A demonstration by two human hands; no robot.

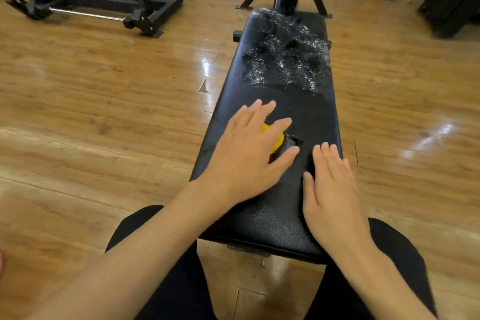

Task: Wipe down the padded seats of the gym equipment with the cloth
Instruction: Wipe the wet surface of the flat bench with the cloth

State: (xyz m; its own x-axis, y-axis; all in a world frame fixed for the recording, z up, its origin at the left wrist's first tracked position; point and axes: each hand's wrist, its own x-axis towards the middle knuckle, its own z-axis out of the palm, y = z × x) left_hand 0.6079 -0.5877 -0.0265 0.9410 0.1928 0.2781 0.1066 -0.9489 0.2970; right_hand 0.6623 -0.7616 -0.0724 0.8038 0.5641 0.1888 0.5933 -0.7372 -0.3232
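The left hand lies flat with fingers spread and straight, pressing a yellow cloth onto the middle of the black padded seat; only a small part of the cloth shows between the fingers. The right hand rests palm down just beside it, fingers straight and together, holding nothing. The seat's far end is cracked and flaking. A wooden floor surrounds it.
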